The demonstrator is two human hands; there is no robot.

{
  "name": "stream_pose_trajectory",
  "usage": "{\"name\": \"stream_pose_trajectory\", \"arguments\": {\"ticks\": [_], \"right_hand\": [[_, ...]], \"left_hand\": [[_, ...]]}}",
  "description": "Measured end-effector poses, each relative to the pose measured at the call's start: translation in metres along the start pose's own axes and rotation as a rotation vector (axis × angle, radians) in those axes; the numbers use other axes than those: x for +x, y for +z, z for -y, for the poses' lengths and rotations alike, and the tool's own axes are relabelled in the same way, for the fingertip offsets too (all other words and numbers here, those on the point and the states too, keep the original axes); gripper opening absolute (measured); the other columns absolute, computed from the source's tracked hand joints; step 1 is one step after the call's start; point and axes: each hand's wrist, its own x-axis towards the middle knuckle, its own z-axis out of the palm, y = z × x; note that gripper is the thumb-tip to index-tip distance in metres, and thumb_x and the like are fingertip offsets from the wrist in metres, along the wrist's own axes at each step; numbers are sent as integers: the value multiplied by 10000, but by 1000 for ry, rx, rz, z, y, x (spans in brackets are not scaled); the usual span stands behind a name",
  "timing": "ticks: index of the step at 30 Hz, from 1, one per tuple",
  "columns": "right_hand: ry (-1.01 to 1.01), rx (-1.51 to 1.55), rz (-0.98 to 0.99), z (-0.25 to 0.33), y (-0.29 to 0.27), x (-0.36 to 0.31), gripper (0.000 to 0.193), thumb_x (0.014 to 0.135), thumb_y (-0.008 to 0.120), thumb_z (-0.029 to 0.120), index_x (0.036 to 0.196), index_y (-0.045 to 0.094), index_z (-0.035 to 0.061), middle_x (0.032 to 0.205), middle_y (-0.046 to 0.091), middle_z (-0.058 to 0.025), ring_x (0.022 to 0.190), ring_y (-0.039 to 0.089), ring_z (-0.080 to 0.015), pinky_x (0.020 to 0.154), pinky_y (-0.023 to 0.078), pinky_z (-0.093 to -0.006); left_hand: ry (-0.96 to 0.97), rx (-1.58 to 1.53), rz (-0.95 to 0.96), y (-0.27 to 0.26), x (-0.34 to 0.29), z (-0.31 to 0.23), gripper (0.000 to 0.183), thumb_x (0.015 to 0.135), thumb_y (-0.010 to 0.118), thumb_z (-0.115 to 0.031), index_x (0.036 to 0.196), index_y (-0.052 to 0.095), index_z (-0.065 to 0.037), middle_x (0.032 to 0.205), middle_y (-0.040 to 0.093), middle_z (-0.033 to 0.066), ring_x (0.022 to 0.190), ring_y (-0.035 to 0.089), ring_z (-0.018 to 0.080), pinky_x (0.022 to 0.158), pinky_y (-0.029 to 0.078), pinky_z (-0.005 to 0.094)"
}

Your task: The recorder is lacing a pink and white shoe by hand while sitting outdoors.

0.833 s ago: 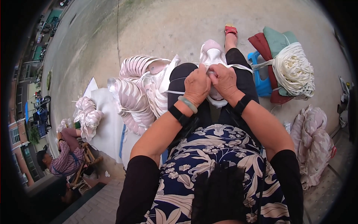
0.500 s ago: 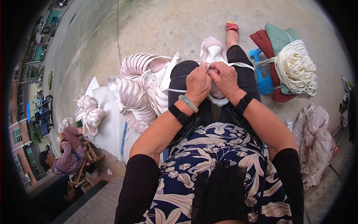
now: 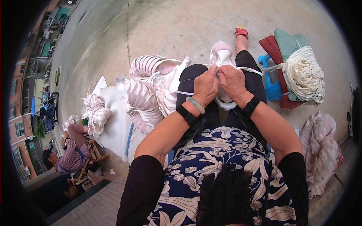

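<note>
Between my knees lies a pink-and-white piece that looks like a shoe upper (image 3: 223, 57), with a white dotted panel at its far end. Over its middle my left hand (image 3: 206, 86) and my right hand (image 3: 232, 82) meet, fingers closed in a pinch. They seem to grip a white strip, though the fingertips cover most of it. Lengths of white strip (image 3: 250, 70) run out from the piece across both thighs. A pale bangle and a black band circle my left wrist; another black band is on the right.
Bundled pink-and-white uppers (image 3: 141, 103) lie at my left on a white sheet (image 3: 117, 113). To the right, a blue stool (image 3: 272, 86) bears folded red and green cloth and a coil of white strips (image 3: 303, 75). More bundles (image 3: 320, 147) lie near right. Another person (image 3: 71, 156) sits far left.
The whole view has shifted a little, so things appear slightly further right and lower. Both hands stay together over the piece, fingers still pinched.
</note>
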Motion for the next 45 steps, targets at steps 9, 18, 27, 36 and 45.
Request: {"name": "stream_pose_trajectory", "arguments": {"ticks": [9,18,27,36,45], "right_hand": [[-64,-220,50,-48,-98,-69,98,747,554,127,680,496,85,665,502,-87,632,502,-297,540,348,-416],[768,-633,228,-206,-233,-270,157,767,583,164,769,516,23,699,542,-181,680,536,-373,612,407,-449],[213,-27,173,-85,-138,-94,138,742,590,62,875,586,27,809,573,-132,776,566,-297,698,449,-370],[-138,36,79,-38,-82,-37,293,697,640,83,983,582,65,846,583,-82,823,551,-262,711,406,-378],[-77,167,163,-44,-61,-20,156,778,595,136,917,600,66,754,587,-91,756,569,-263,662,409,-371]], "left_hand": [[120,86,-63,3,-9,14,354,770,497,-61,1120,536,-35,762,572,196,733,580,363,659,467,412],[101,43,-48,7,-15,16,343,773,549,-87,1106,500,-26,801,583,177,738,589,340,671,474,387],[-223,-266,-174,1,10,13,384,744,630,-109,1069,463,8,730,603,121,602,596,233,593,475,329],[-357,-586,67,-3,27,21,112,839,587,-141,853,605,-31,691,550,-39,598,488,35,527,390,179],[-395,-602,235,-15,31,26,109,796,607,-136,856,562,-57,711,510,-27,598,457,51,534,378,193]]}}
